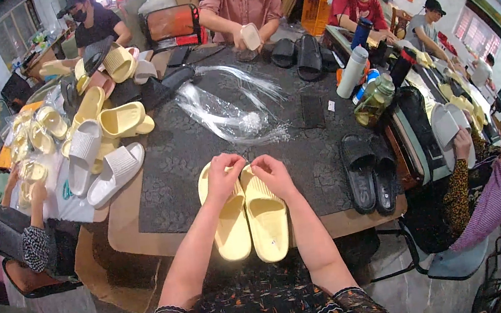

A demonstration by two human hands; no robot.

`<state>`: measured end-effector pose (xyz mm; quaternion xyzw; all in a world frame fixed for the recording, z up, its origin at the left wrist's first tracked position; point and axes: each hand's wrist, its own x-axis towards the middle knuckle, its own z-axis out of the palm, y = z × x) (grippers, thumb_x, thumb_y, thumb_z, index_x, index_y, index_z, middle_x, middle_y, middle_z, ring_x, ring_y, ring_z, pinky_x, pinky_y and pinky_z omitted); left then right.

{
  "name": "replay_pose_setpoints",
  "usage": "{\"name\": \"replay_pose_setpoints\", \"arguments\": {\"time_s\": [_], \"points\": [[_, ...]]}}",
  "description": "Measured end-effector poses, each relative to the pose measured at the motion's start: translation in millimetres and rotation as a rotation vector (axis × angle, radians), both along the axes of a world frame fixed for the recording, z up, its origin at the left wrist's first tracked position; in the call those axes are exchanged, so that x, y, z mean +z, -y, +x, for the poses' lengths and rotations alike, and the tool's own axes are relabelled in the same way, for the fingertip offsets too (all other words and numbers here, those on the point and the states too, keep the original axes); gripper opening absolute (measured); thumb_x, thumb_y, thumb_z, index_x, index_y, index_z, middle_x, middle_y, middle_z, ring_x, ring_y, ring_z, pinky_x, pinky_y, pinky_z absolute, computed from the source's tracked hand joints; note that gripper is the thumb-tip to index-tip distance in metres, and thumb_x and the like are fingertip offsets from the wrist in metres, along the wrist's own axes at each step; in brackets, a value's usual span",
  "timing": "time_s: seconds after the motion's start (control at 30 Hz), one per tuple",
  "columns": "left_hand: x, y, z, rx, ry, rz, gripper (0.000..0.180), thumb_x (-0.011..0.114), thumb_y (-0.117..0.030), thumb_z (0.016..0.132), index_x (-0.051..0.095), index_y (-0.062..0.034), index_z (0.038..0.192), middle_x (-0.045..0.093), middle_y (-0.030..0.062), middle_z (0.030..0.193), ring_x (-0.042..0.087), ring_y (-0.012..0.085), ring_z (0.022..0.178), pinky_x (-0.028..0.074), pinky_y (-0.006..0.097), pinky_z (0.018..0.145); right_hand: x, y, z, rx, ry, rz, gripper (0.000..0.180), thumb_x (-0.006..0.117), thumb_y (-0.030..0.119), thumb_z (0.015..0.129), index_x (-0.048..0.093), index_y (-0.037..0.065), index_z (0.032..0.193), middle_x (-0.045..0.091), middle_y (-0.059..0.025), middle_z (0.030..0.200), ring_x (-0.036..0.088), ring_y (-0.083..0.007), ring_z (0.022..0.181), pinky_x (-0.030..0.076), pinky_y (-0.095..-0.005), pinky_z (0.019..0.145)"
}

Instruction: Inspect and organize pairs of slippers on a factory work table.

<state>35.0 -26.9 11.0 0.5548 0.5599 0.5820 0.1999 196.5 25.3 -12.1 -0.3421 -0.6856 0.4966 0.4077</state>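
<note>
A pair of pale yellow slide slippers lies side by side at the near edge of the table, toes pointing away from me. My left hand [225, 174] rests over the strap of the left slipper [232, 237], fingertips pinched together near its inner side. On the other strap, my right hand [271, 176] is also in a pinch, close above the right slipper [267, 221]. The two sets of fingertips nearly meet between the straps. Whatever thin thing they may hold is too small to make out. Beyond them lies a bundle of clear plastic strands [219, 113] on the dark table mat [168, 187].
White slippers [115, 173] and a heap of yellow ones [124, 120] lie at the left. Black slippers [359, 163] sit at the right, near a glass jar [376, 101] and a white bottle [352, 71]. Several people work around the table, one [245, 3] across from me.
</note>
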Motion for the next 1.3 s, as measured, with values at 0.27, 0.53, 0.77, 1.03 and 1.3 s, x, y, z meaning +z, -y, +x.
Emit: {"name": "replay_pose_setpoints", "arguments": {"time_s": [0.27, 0.53, 0.77, 1.03, 1.3], "points": [[-2.1, 1.3, -0.3, 0.007, 0.022, -0.141, 0.012, 0.067, -0.017, 0.082, 0.068, -0.0051, 0.084, 0.060, 0.0047, 0.073, 0.056, 0.0149, 0.072, 0.045, 0.029, 0.062, 1.7, 0.9, -0.7, -0.016, -0.013, -0.019, 0.010, 0.063, 0.010, 0.087, 0.061, 0.003, 0.094, 0.059, 0.0030, 0.082, 0.053, -0.0044, 0.074, 0.044, -0.0209, 0.068], [9.4, 2.2, 3.6, -0.099, 0.067, -0.074, 0.013, 0.066, -0.015, 0.084, 0.067, -0.0026, 0.087, 0.061, 0.0045, 0.078, 0.058, 0.0134, 0.073, 0.046, 0.026, 0.065, -0.7, -1.5, 2.6, -0.004, 0.066, 0.026, 0.012, 0.066, 0.010, 0.085, 0.062, 0.003, 0.093, 0.059, 0.0028, 0.080, 0.052, -0.0041, 0.071, 0.044, -0.0203, 0.065], [0.3, 2.4, 0.0, -0.027, 0.120, -0.138, 0.011, 0.069, -0.010, 0.081, 0.068, -0.0020, 0.088, 0.060, 0.0015, 0.080, 0.058, 0.0100, 0.078, 0.047, 0.025, 0.070, 6.5, 4.4, -0.5, -0.103, 0.057, 0.004, 0.016, 0.068, 0.017, 0.082, 0.065, 0.003, 0.089, 0.061, -0.0047, 0.077, 0.055, -0.0122, 0.072, 0.046, -0.0278, 0.066], [0.0, 3.3, -2.5, -0.089, 0.153, -0.122, 0.008, 0.070, -0.008, 0.079, 0.069, -0.0024, 0.085, 0.063, 0.0052, 0.082, 0.058, 0.0133, 0.076, 0.047, 0.026, 0.069, 4.6, 6.1, -5.0, -0.091, 0.017, 0.064, 0.013, 0.065, 0.014, 0.086, 0.064, 0.002, 0.091, 0.059, 0.0000, 0.079, 0.052, -0.0064, 0.070, 0.044, -0.0234, 0.063], [0.7, 1.9, 0.1, -0.055, -0.059, -0.112, 0.008, 0.071, -0.009, 0.077, 0.069, -0.0036, 0.082, 0.066, 0.0037, 0.082, 0.060, 0.0144, 0.079, 0.047, 0.029, 0.074, 23.4, 13.5, 4.4, -0.092, 0.080, 0.087, 0.014, 0.065, 0.017, 0.086, 0.065, 0.005, 0.091, 0.055, -0.0007, 0.074, 0.050, -0.0090, 0.069, 0.043, -0.0252, 0.064]]}}
